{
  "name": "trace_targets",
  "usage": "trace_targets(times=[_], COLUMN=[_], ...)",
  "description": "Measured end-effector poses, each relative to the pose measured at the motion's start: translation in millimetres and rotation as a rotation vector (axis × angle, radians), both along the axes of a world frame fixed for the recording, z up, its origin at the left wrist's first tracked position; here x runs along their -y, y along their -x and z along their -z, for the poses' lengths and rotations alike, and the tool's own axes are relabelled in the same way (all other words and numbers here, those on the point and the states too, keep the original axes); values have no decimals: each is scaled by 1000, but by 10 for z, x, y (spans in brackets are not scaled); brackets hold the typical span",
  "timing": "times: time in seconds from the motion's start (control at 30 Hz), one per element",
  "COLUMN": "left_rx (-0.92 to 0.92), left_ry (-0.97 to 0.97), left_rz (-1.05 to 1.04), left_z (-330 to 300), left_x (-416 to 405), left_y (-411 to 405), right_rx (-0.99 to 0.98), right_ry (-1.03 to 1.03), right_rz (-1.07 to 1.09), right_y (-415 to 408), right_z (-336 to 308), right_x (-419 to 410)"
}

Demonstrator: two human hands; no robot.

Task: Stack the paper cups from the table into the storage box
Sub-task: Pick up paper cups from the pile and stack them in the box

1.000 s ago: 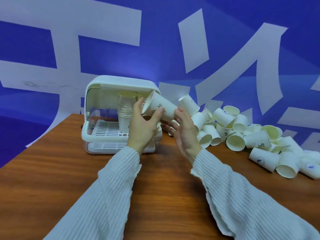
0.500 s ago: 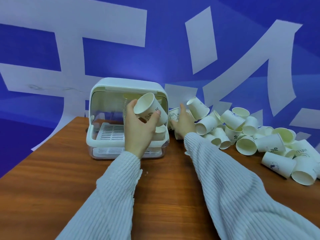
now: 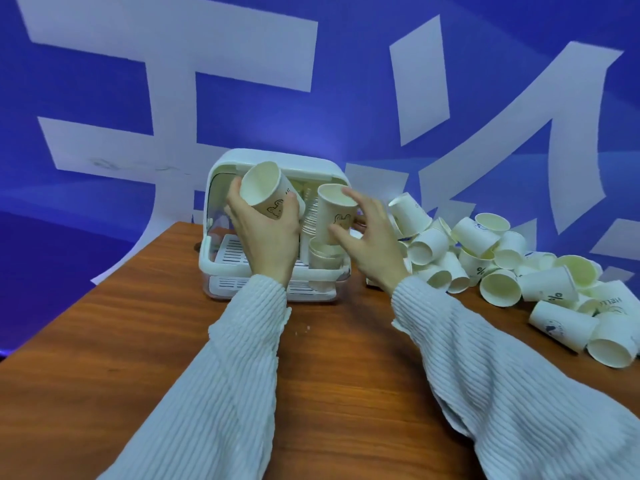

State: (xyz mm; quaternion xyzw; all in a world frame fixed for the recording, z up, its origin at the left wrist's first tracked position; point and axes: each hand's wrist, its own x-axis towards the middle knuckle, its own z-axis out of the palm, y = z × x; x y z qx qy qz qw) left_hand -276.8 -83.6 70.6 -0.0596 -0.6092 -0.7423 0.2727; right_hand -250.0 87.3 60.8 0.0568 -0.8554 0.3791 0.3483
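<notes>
The person's left hand (image 3: 268,233) grips a paper cup (image 3: 268,194) with fingers and thumb curled round its lower wall. This cup is tilted, its open mouth facing up and toward the camera, and a small bear drawing shows on its side. It is held in front of the open storage box (image 3: 277,233), near the upper left of the opening.

The right hand (image 3: 369,237) holds a second paper cup (image 3: 334,218), also bearing a bear drawing. The thumb presses the cup's side and the fingers reach over its rim. This cup is close to upright, mouth up, and sits directly above a short stack of cups (image 3: 323,258) standing in the right part of the box. Whether its base touches the stack cannot be told.

Behind both held cups, a taller stack (image 3: 310,216) stands inside the box on the slotted white tray (image 3: 232,252). The box's lid is raised at the top.

The box rests on a wooden table (image 3: 173,341). To its right, a loose pile of paper cups (image 3: 502,265) lies on the table, most on their sides, some printed with "%" or "HELLO".

Both arms wear ribbed pale sleeves (image 3: 242,358). A blue wall with large white characters (image 3: 311,81) stands behind the table.
</notes>
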Motion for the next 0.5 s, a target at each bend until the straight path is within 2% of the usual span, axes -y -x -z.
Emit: trace_targets(times=[0.13, 0.27, 0.4, 0.5], left_rx=[-8, -2, 39, 23], left_ry=[10, 25, 105, 201], left_rz=[13, 46, 121, 144], left_z=[-9, 15, 87, 144], left_x=[-25, -48, -56, -77], left_y=[-32, -31, 48, 61], right_rx=[141, 346, 450, 545], right_ry=[-192, -334, -554, -511], right_rz=[116, 144, 173, 121], right_y=[101, 68, 47, 33], right_z=[106, 149, 229, 196], right_x=[46, 28, 26, 0])
